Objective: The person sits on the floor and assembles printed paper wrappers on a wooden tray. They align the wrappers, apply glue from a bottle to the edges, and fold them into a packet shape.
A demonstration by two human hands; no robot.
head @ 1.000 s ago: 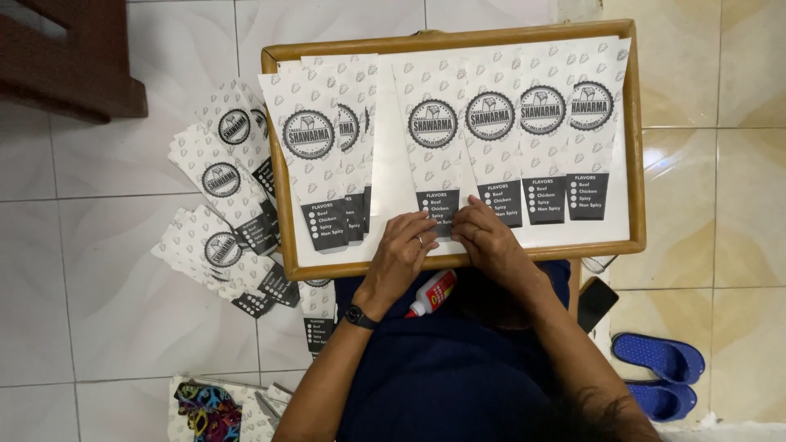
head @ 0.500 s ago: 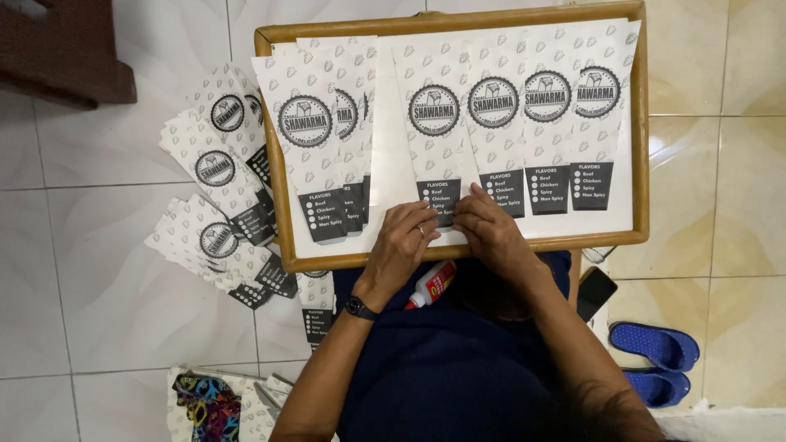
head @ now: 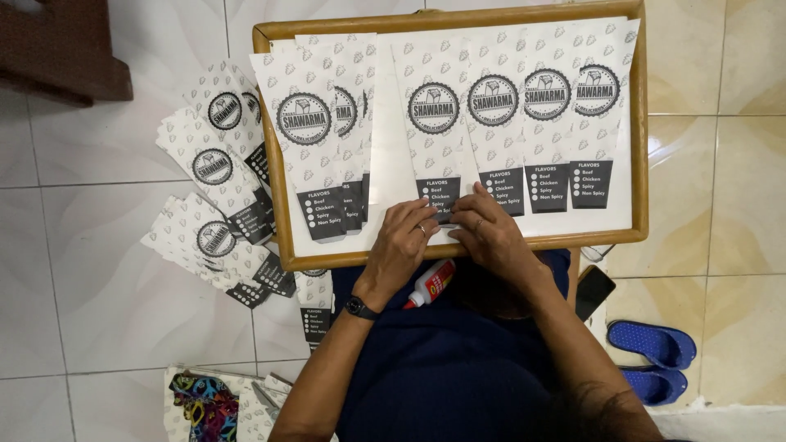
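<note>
Right below the wooden tray (head: 641, 147), a glue bottle (head: 431, 284) w/ red label lies on the lap, just under the tray's near rim. Both hands rest on that near edge: left hand (head: 403, 245) and right hand (head: 490, 233) press flat on the bottom of one printed paper sleeve (head: 434, 139), fingertips touching, fingers bent, neither grip closed round it (pinned, not lifted). Left wrist has a black watch (head: 360, 308). More sleeves overlap across the tray to either side. Off the tray's left side, loose stacked sleeves (head: 214, 200) fan out on the tiled floor. Blue slippers (head: 651, 344) and a dark phone (head: 594, 290) sit off its near-right corner.
</note>
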